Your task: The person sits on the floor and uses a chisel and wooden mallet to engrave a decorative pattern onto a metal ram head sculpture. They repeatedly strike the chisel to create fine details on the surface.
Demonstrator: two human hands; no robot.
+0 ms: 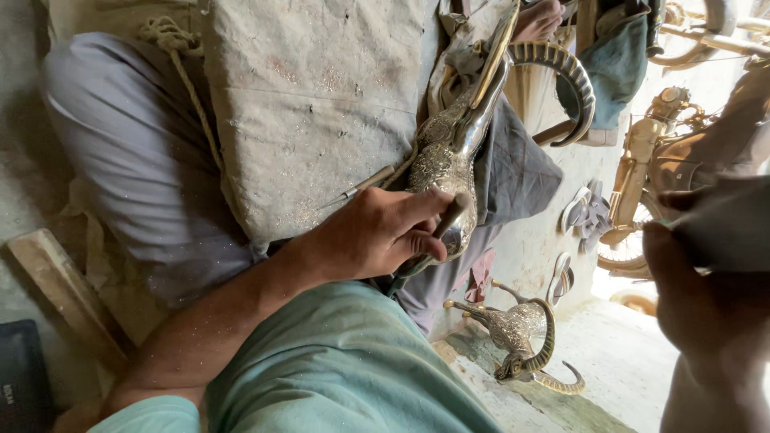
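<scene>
Brass animal figure (449, 160), engraved all over, with a long neck and curved ribbed horns (561, 76), lies across the person's lap on a dusty grey cloth pad (313, 112), in the middle of the scene. The left hand (377, 232) is closed around its near end, fingers wrapped over the rounded metal. The right hand (706, 297), at the right edge and blurred, pinches a grey cloth (730, 220) between fingers and thumb. A thin metal tool (357, 190) rests on the pad just left of the figure. A second, smaller horned figure (521, 337) lies on the floor, near and to the right. The figure looks heavy, rigid and smooth where polished, likely slippery; the thick body seems a safer hold than the thin horns.
</scene>
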